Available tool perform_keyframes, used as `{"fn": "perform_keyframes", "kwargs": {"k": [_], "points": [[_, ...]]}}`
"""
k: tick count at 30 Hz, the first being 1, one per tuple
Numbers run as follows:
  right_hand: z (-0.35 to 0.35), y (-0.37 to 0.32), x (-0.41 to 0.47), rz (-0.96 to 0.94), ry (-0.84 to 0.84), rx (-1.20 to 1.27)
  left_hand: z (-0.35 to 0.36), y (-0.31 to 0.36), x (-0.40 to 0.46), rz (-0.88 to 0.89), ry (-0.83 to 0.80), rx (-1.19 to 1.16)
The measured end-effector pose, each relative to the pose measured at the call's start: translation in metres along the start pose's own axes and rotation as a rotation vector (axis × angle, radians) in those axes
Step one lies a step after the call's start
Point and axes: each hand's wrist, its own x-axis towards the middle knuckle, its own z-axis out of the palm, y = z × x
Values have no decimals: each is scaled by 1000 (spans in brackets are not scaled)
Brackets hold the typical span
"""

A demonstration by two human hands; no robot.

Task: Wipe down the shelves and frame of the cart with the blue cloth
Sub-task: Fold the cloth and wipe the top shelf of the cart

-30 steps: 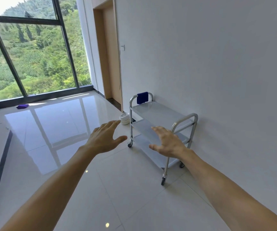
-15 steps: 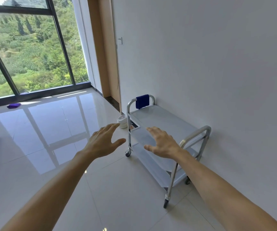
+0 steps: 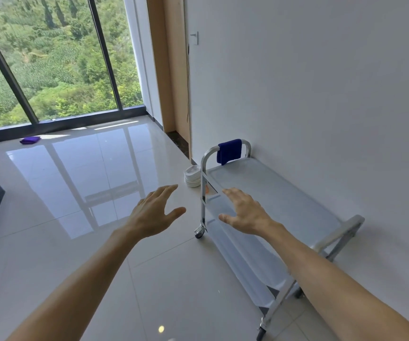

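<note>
Both hands, the left hand (image 3: pixel 153 215) and right hand (image 3: pixel 244 212), reach out spread and empty, because the blue cloth (image 3: pixel 229 151) hangs on the cart (image 3: pixel 284 200) handle, waiting.

There is one view only, worn on my head, wide-angle, so straight lines bow toward the edges; it looks forward and down from standing height across the tiled floor (image 3: pixel 80 254); my two forearms reach in from the bottom edge, my left hand (image 3: pixel 153 215) and right hand (image 3: pixel 245 214) near the middle; the cart (image 3: pixel 284 200) stands close, below and to the right against the white wall (image 3: pixel 321 82); the window (image 3: pixel 51 60) fills the far upper left.
</note>
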Motion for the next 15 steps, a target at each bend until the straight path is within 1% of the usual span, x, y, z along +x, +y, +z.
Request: {"fn": "perform_keyframes", "kwargs": {"k": [5, 9, 15], "points": [[11, 14, 94, 60, 16, 13, 13, -52, 94, 30, 4, -82], [11, 23, 159, 150, 17, 48, 17, -84, 168, 61, -53, -142], [12, 37, 237, 215, 29, 82, 25, -115, 265, 128, -101, -185]]}}
